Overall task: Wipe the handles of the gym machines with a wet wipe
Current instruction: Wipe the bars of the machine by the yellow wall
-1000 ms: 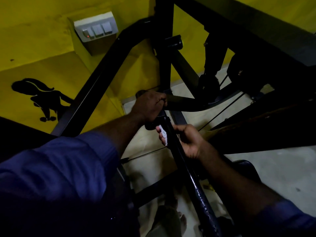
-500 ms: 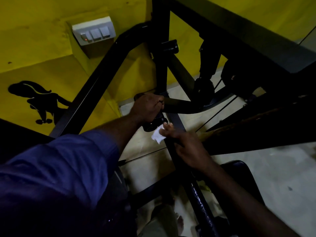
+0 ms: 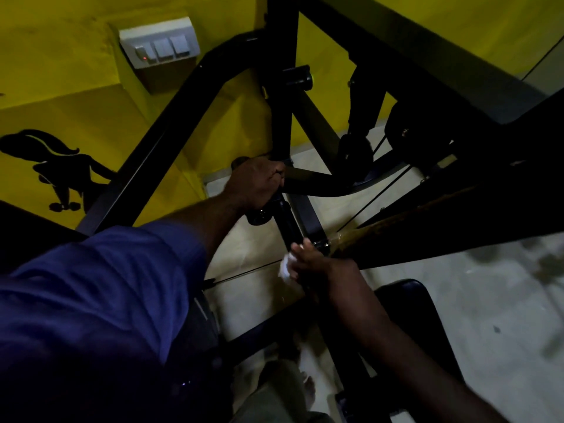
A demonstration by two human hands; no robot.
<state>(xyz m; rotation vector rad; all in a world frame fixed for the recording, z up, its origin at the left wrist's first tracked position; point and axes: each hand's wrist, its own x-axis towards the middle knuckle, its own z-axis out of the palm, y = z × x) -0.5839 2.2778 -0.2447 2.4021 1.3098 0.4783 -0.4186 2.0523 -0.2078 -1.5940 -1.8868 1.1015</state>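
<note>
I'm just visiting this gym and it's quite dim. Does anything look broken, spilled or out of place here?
Nothing stands out. The left hand grips a black handle, and the right hand presses a white wipe to the bar. The dim light could hide small flaws.

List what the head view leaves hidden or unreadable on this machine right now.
- Handle under the left hand: covered by its grip.
- Wet wipe: motion-blurred, mostly behind the right hand.
- Bar below the wipe: lost in shadow.
- Machine frame: cut off by the top and right edges.
</note>
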